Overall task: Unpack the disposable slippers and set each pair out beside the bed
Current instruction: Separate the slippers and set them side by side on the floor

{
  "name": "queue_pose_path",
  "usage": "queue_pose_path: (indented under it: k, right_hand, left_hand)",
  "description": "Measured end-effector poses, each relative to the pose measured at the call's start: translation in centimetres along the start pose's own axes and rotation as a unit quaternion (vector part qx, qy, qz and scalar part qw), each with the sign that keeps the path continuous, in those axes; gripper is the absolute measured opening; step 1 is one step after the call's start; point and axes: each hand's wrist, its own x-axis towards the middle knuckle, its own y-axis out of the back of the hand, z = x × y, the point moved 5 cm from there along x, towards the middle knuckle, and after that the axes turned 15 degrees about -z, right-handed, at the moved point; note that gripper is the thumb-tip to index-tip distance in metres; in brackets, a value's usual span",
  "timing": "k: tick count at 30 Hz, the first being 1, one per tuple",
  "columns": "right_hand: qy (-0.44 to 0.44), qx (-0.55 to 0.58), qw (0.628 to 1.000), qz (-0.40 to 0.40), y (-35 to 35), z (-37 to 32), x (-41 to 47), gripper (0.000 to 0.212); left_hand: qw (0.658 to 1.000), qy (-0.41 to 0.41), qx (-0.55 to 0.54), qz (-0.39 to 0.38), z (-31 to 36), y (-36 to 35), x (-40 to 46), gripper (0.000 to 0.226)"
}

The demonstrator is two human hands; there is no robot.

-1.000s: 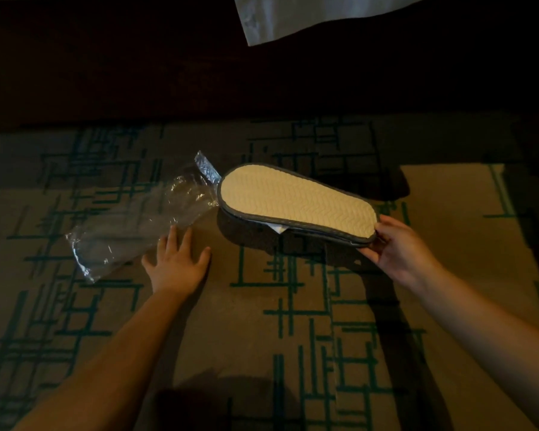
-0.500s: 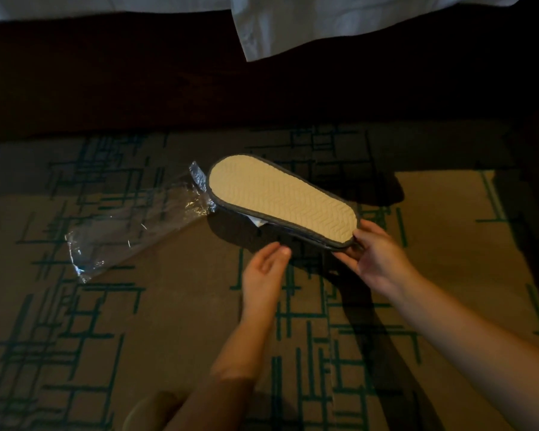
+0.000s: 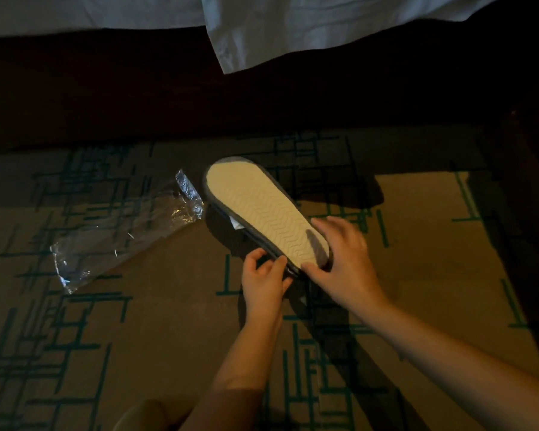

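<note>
Slippers [image 3: 263, 211] held sole-up above the carpet [image 3: 156, 321], a flat stacked pair by the look of the doubled dark edge, pale wavy-tread sole facing the camera, grey trim round it. Toe end points up-left toward the bed, heel end down-right at the hands. Right hand [image 3: 344, 262] clamps the heel end: fingers [image 3: 333, 223] spread over the far side and top of the sole, thumb [image 3: 313, 270] on the near edge, so closed on it. Left hand [image 3: 263, 283] sits just beside the right, fingers curled, thumb and fingertips pinching the dark near edge of the pair close to the heel; partly closed, grip on the edge looks light. A small white bit shows under the near edge mid-length, cannot tell what it is. Empty clear bag [image 3: 122, 234] lies crumpled on the carpet to the left, its open end just beside the toe end, touching or not unclear. White sheet [image 3: 308, 29] hangs over the dark bed base [image 3: 137, 94] along the top. Both forearms bare. Dim light, strong shadow under the slippers.
</note>
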Motion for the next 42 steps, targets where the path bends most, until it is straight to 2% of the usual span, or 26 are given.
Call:
queue_pose_path:
  k: [2, 5, 11, 16, 22, 25, 28, 30, 32, 33, 34, 35, 36, 38, 40, 42]
  right_hand:
    - [0.016, -0.048, 0.998, -0.032, -0.4, -0.2, 0.2, 0.066]
    - [-0.023, -0.031, 0.997, -0.063, -1.1, 0.5, 0.2, 0.064]
    - [-0.026, 0.014, 0.997, -0.076, -0.6, 0.9, -0.2, 0.064]
    - [-0.080, 0.093, 0.986, -0.115, -0.5, 2.5, -0.5, 0.048]
    - [-0.160, 0.155, 0.975, -0.016, 3.0, 7.1, -0.7, 0.036]
    - [-0.189, 0.207, 0.959, 0.046, 5.3, 9.3, -1.1, 0.025]
    - [-0.195, 0.260, 0.944, 0.056, 6.9, 10.6, -1.5, 0.026]
    - [-0.203, 0.307, 0.928, 0.059, 7.2, 11.1, -1.8, 0.025]
    - [-0.210, 0.359, 0.907, 0.066, 7.0, 11.1, -2.0, 0.024]
    - [-0.214, 0.384, 0.896, 0.064, 6.7, 10.9, -1.9, 0.025]
    - [-0.218, 0.404, 0.887, 0.057, 6.3, 10.7, -1.8, 0.026]
    - [-0.218, 0.416, 0.882, 0.045, 5.9, 10.4, -1.7, 0.027]
    - [-0.216, 0.427, 0.877, 0.030, 5.5, 10.0, -1.6, 0.027]
    - [-0.211, 0.451, 0.867, -0.001, 4.5, 9.1, -1.3, 0.026]
    - [-0.201, 0.467, 0.861, -0.027, 3.5, 7.9, -1.0, 0.024]
    - [-0.187, 0.468, 0.862, -0.053, 2.4, 6.8, -0.8, 0.025]
  left_hand:
    - [0.998, -0.001, 0.055, -0.035, -0.2, -0.5, 0.0, 0.027]
    - [0.993, 0.000, 0.097, -0.072, -0.4, -1.0, -0.1, 0.026]
    - [0.991, 0.005, 0.064, -0.113, -0.9, -1.4, -0.3, 0.023]
    - [0.987, 0.033, 0.084, -0.130, -1.5, -1.1, 0.0, 0.023]
    - [0.994, 0.067, 0.067, -0.052, -2.9, 0.2, 0.8, 0.032]
    - [0.991, 0.080, 0.095, -0.049, -3.6, -0.2, 1.2, 0.034]
    - [0.986, 0.101, 0.113, -0.076, -4.2, -1.7, 1.3, 0.034]
    - [0.974, 0.100, 0.184, -0.085, -4.3, -2.6, 1.1, 0.035]
    - [0.936, 0.030, 0.348, -0.048, -3.0, -2.9, 1.1, 0.037]
    - [0.922, -0.014, 0.386, -0.024, -2.2, -2.9, 0.9, 0.035]
    - [0.926, -0.034, 0.375, -0.014, -1.4, -3.0, 0.8, 0.031]
    - [0.950, -0.021, 0.310, -0.025, -0.9, -3.2, 0.7, 0.027]
    - [0.971, 0.025, 0.232, -0.054, -0.9, -3.7, 0.7, 0.026]
    - [0.980, 0.095, 0.137, -0.112, -0.8, -4.9, 0.8, 0.026]
    - [0.977, 0.084, 0.137, -0.137, -0.4, -5.6, 0.9, 0.029]
    - [0.982, 0.043, 0.143, -0.115, 0.4, -5.1, 0.7, 0.029]
